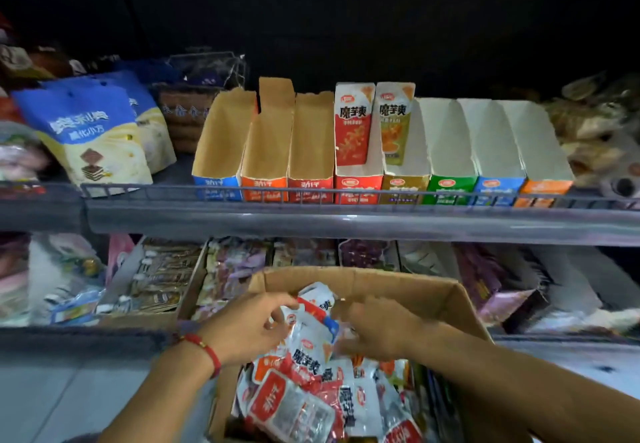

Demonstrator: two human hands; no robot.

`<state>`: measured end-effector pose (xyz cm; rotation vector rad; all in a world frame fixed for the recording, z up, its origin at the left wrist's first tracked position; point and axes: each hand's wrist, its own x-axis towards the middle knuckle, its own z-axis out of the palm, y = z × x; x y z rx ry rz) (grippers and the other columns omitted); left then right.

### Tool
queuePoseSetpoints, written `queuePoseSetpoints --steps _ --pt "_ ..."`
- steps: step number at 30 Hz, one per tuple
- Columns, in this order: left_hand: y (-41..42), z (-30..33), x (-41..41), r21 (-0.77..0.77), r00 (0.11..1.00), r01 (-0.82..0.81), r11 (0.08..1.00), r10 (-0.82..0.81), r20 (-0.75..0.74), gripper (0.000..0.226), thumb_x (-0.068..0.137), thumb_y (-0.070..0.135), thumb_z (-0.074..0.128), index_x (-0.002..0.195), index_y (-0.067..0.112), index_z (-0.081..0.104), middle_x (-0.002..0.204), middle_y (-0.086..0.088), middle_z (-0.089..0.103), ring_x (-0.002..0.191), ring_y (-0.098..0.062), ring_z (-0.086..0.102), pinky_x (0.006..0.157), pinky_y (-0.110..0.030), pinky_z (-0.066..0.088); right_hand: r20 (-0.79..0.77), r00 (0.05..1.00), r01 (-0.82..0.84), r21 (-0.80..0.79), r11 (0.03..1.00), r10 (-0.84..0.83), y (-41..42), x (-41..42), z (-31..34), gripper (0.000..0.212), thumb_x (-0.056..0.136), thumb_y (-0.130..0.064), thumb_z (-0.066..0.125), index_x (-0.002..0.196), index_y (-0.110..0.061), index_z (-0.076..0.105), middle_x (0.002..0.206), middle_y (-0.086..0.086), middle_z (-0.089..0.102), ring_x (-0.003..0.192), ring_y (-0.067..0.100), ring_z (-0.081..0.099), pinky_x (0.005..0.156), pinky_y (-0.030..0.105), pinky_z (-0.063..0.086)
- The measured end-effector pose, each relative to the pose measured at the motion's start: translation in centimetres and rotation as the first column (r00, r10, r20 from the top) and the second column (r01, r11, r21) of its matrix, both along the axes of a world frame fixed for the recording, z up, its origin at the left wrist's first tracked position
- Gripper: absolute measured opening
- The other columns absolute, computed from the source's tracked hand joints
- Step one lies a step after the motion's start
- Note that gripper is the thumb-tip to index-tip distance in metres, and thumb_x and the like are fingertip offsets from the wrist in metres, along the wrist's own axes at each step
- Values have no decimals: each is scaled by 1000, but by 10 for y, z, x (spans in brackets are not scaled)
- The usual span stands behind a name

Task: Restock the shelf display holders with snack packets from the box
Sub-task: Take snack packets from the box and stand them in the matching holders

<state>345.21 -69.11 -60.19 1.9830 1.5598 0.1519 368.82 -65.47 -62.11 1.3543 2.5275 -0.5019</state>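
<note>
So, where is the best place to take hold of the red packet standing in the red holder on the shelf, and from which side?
Take the red packet by its top edge, coming from above and the front. It stands upright against the back of its holder, whose walls cover its lower sides, so only the top is free for a pinch.

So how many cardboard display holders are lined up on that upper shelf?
8. Left to right by front colour: blue, orange, red, red, olive, green, blue, orange. The fourth and fifth each show a packet; others look empty, though more could be hidden.
</note>
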Motion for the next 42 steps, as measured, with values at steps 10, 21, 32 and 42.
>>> queuePoseSetpoints --steps 10,21,32,42 --pt "-26 -23 14 29 989 -150 988 150 -12 34 99 31 57 132 39 60 120 12 67 104 -3 64 90 -25 55 -112 964 249 54 967 -242 -8 -41 -74 54 90 -45 69 135 -19 53 123 11 65 120 33 55 99 45 40" --pt "-17 -18 17 159 923 -377 912 355 151 43 94 24 67 136 32 58 133 9 62 119 -8 59 103 -30 49 -429 808 356 -194 914 -405 4 -9 -26 15 101 -20 61 86 -20 57 90 -1 70 79 17 69 62 26 54" --pt "-17 -3 56 -348 730 -273 897 429 533 68 80 22 86 140 23 55 118 1 72 105 -12 73 94 -38 59 -736 522 111 -442 890 -431 7 54 42 14 101 -14 63 113 -7 65 107 6 78 102 21 75 88 45 62" --pt "-23 13 76 -498 346 -364 787 611 712 62 74 24 82 131 13 59 102 -9 79 94 -24 76 101 -50 52 -774 441 273 -367 889 -454 3 58 52 22 94 -23 71 115 -17 67 99 -3 80 92 15 77 84 44 63"
